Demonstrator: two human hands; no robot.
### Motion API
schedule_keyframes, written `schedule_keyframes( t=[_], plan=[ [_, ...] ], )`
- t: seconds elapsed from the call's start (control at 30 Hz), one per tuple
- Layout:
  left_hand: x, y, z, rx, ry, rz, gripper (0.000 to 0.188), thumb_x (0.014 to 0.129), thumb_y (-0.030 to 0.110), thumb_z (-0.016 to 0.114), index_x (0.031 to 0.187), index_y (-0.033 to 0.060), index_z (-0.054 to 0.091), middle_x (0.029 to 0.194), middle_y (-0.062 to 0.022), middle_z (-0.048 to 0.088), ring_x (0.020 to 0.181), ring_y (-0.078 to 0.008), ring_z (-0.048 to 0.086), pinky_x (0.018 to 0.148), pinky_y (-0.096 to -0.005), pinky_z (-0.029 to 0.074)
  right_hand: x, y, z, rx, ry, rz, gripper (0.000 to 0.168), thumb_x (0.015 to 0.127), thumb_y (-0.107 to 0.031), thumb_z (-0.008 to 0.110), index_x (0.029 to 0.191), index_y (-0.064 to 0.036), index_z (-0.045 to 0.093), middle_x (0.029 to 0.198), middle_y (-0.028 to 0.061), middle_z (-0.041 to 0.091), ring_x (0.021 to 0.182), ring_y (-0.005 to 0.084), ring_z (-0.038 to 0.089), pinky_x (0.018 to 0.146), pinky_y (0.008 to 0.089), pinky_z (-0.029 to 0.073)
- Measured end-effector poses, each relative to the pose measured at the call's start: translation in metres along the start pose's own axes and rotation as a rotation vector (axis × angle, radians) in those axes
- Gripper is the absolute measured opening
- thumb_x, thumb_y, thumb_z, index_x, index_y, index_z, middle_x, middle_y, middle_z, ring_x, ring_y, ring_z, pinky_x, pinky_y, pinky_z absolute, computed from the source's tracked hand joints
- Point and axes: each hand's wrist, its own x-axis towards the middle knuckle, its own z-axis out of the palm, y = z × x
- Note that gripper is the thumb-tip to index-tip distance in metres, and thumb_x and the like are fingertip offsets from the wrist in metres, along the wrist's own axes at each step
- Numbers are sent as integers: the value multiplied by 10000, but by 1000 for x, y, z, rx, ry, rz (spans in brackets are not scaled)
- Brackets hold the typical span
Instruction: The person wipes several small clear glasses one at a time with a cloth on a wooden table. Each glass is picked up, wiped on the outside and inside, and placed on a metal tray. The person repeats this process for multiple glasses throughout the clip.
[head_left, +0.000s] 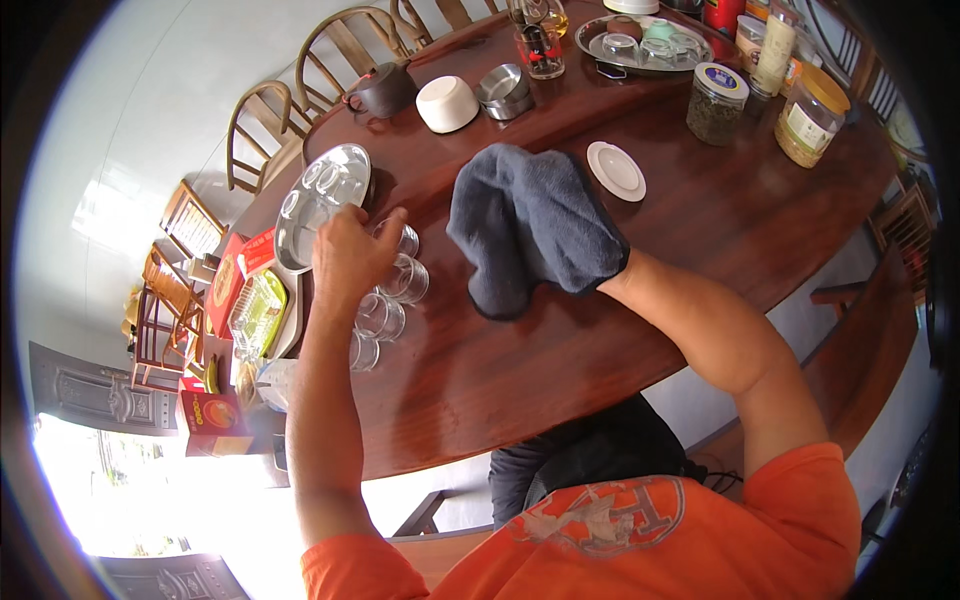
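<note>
My left hand reaches over the left part of the table, thumb and fingers apart, between an oval metal tray and a group of clear glass cups. Nearest its thumb is one glass cup, partly hidden by the hand. More clear cups stand in a line toward me, some partly behind my left forearm. A dark grey-blue towel is draped over my right hand, hiding the fingers, and hangs above the tabletop. Several upturned glass cups sit on the metal tray.
Beyond the towel are a small white dish, a white bowl, metal tins and a dark teapot. Lidded jars and a second tray with cups occupy the far right. A green-lined basket is left.
</note>
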Motion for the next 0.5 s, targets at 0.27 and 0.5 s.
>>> schedule_keyframes(
  t=[0.27,0.5],
  plan=[
    [-1,0,12,74,-251,-51,559,800,506,807,856,-48,758,951,-279,742,956,-434,722,865,-504,566,1,8,-10,111,-70,-251,376,903,-107,737,1250,-22,621,1116,83,700,983,209,676,894,354,546],
    [-2,-1,16,37,-160,-73,546,753,351,841,1098,-46,694,1104,-261,720,1033,-420,694,925,-487,545,-2,2,-21,-211,-82,-107,350,1021,-176,613,1339,-40,561,1219,67,650,1085,182,645,988,349,530]
  ],
)
